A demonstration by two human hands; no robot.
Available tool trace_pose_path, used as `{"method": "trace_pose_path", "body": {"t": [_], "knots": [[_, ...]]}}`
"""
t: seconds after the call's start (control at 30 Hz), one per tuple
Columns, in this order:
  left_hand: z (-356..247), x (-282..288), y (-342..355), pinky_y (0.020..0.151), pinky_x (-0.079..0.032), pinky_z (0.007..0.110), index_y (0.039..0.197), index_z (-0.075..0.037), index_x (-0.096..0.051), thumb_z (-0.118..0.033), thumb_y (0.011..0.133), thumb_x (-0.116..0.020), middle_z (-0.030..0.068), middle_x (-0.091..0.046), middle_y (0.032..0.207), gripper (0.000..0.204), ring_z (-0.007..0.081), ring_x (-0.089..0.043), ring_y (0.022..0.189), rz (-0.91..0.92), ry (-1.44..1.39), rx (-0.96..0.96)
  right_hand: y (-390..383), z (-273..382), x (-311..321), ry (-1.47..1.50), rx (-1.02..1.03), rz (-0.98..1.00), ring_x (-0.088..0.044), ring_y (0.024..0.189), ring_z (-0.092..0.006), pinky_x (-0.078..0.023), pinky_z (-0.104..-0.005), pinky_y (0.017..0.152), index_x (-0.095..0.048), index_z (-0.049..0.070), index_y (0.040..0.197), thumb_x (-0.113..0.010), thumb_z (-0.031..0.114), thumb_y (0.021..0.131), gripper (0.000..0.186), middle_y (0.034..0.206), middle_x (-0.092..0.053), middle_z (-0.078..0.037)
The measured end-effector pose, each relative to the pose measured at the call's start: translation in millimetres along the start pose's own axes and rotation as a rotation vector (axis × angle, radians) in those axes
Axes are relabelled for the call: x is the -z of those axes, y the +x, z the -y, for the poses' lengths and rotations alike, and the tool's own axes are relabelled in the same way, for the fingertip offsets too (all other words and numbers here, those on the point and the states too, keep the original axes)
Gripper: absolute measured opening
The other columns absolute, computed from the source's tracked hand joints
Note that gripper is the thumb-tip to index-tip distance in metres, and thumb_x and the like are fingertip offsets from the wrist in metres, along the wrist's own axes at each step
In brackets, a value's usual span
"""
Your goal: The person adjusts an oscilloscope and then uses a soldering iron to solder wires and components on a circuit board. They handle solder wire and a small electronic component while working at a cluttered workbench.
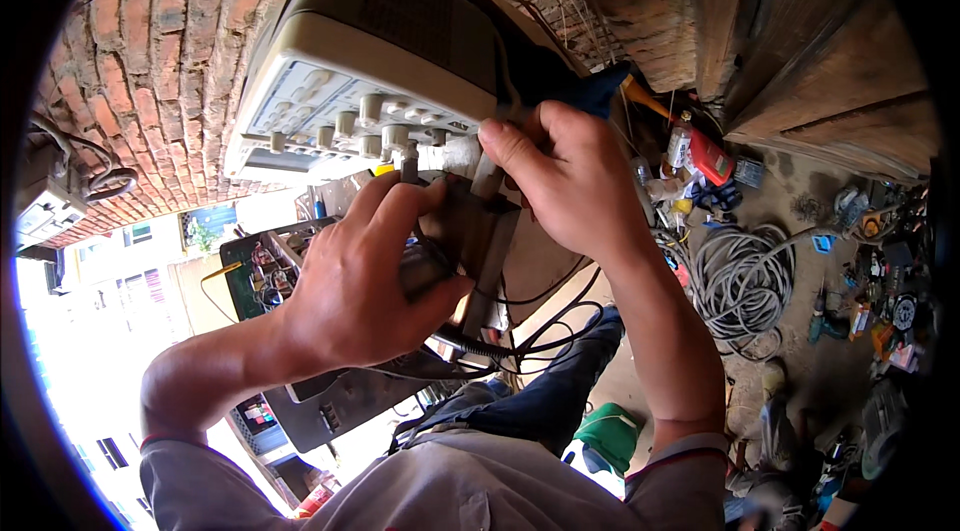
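Note:
A beige oscilloscope-like instrument (400, 61) with knobs and connectors along its front panel stands tilted in front of me, at the top middle. Just below the panel, my left hand (360, 271) is closed round a dark, blocky object (465, 231), thumb below and fingers above. Part of that object is hidden by the fingers. With thumb and fingers pinched together, my right hand (565, 166) grips a narrow light-grey strip (487, 177) at the object's upper right end. What lies behind those fingertips is hidden. Black cables (540, 336) hang under both hands.
An opened case with exposed wiring (275, 266) sits at the left beside a brick wall (150, 81). A coiled grey cable (745, 281) lies on the floor at right, near a red container (710, 156), a drill (825, 321) and scattered parts. Another person's shoe (773, 378) shows lower right.

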State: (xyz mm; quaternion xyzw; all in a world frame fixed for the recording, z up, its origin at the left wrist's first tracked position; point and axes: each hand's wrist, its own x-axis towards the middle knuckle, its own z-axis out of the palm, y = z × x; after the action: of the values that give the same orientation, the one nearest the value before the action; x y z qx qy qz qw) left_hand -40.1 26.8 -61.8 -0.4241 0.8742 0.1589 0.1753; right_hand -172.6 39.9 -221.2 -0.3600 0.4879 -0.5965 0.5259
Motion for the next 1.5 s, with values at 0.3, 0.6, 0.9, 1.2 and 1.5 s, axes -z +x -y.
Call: {"method": "trace_pose_path", "body": {"t": [0.3, 0.6, 0.9, 1.2, 1.5], "knots": [[0, -1, -2, 0.074, -0.047, 0.04, 0.114, 0.005, -0.049, -0.018, 0.068, -0.077, 0.0195, -0.054, 0.096, 0.059, 0.036, -0.058, 0.086, -0.027, -0.013, 0.012, 0, 5, -1, -0.197, 0.065, -0.007, -0.046, 0.052, -0.0113, -0.038, -0.0306, 0.048, -0.057, -0.004, 0.073, -0.063, 0.033, 0.089, 0.04, 0.055, -0.052, -0.009], [0, -4, -1, 0.076, -0.049, 0.042, 0.112, 0.002, -0.05, -0.019, 0.068, -0.076, 0.0205, -0.057, 0.096, 0.056, 0.0378, -0.06, 0.089, -0.047, -0.004, 0.037, -1, 8, 0, -0.252, 0.064, -0.03, -0.061, 0.059, -0.0399, -0.045, -0.0434, 0.053, -0.054, -0.005, 0.069, -0.064, 0.034, 0.086, 0.043, 0.061, -0.057, -0.025], [4, -8, 0, 0.075, -0.051, 0.044, 0.112, 0.0, -0.05, -0.025, 0.069, -0.073, 0.0202, -0.057, 0.099, 0.055, 0.0382, -0.061, 0.087, -0.051, 0.02, 0.044, 3, 7, 5, -0.324, 0.071, 0.013, -0.053, 0.058, -0.0203, -0.042, -0.0337, 0.051, -0.058, -0.005, 0.073, -0.064, 0.036, 0.087, 0.043, 0.06, -0.055, -0.013], [1, -5, 0, 0.078, -0.049, 0.042, 0.113, 0.002, -0.05, -0.021, 0.069, -0.075, 0.021, -0.059, 0.098, 0.055, 0.0378, -0.061, 0.09, -0.043, 0.017, 0.05, 13, 1, 12, -0.088, -0.024, 0.195, -0.051, 0.059, -0.012, -0.043, -0.0325, 0.053, -0.061, -0.003, 0.076, -0.064, 0.039, 0.086, 0.043, 0.061, -0.057, -0.008], [-3, -3, 1, 0.077, -0.049, 0.042, 0.113, 0.003, -0.05, -0.021, 0.068, -0.076, 0.0223, -0.056, 0.1, 0.057, 0.0399, -0.059, 0.091, -0.029, 0.0, 0.064, 2, 7, 0, -0.295, 0.106, -0.024, -0.061, 0.063, -0.0408, -0.045, -0.0418, 0.053, -0.055, -0.005, 0.067, -0.064, 0.032, 0.084, 0.042, 0.063, -0.057, -0.026]]}}
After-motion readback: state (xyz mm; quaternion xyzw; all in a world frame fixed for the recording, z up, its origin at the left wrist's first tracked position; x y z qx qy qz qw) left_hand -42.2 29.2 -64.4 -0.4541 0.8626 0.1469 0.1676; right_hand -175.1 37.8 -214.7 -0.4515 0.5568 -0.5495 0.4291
